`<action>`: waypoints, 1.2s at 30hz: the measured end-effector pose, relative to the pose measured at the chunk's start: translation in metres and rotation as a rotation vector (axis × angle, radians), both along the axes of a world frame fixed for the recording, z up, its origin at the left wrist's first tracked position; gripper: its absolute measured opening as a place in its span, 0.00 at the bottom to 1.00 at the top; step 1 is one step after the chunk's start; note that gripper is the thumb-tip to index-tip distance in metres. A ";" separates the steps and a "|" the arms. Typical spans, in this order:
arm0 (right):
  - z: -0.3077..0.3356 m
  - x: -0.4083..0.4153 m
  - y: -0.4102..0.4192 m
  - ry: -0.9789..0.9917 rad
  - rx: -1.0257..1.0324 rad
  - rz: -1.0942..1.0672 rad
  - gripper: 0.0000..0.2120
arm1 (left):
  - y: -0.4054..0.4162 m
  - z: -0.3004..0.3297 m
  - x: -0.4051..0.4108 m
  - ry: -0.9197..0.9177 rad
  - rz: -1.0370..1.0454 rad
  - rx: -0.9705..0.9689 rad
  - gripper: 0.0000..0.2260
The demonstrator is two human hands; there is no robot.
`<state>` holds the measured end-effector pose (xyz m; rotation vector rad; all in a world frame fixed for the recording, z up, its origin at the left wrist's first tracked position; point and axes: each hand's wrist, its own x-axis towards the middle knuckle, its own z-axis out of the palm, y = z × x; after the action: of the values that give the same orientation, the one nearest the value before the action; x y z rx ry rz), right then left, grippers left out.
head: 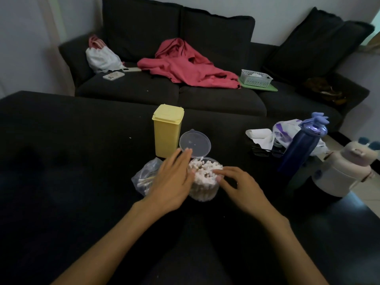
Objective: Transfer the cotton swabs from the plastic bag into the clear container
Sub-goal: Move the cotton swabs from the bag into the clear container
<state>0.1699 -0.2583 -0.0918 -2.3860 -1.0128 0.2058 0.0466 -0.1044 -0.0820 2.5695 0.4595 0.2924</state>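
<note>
I see the clear container between both hands, packed with cotton swabs standing upright, its hinged lid tipped open behind the fingertips. A yellow box stands just beyond the left hand. The plastic bag, some swabs inside, lies just left of that hand, partly hidden by it. A dark blue bottle and a pale bottle stand well off to the right. My left hand is flat, fingers spread, against the container's left side, holding nothing. My right hand is loosely curled, fingertips touching the swab tops, gripping nothing.
</note>
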 end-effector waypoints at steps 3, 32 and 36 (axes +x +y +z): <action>-0.001 0.000 0.003 -0.092 -0.009 -0.057 0.16 | 0.028 0.005 -0.011 -0.063 0.241 0.049 0.23; 0.007 -0.075 0.076 0.730 0.269 0.019 0.07 | 0.058 -0.020 -0.085 -0.013 0.165 -1.058 0.10; 0.004 -0.074 0.078 0.782 0.327 -0.029 0.09 | 0.054 -0.015 -0.081 -0.003 0.170 -0.999 0.09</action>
<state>0.0959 -0.1803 -0.0878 -1.7682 -0.5737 0.8165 -0.0346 -0.0505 -0.0974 1.5605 0.6225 0.0799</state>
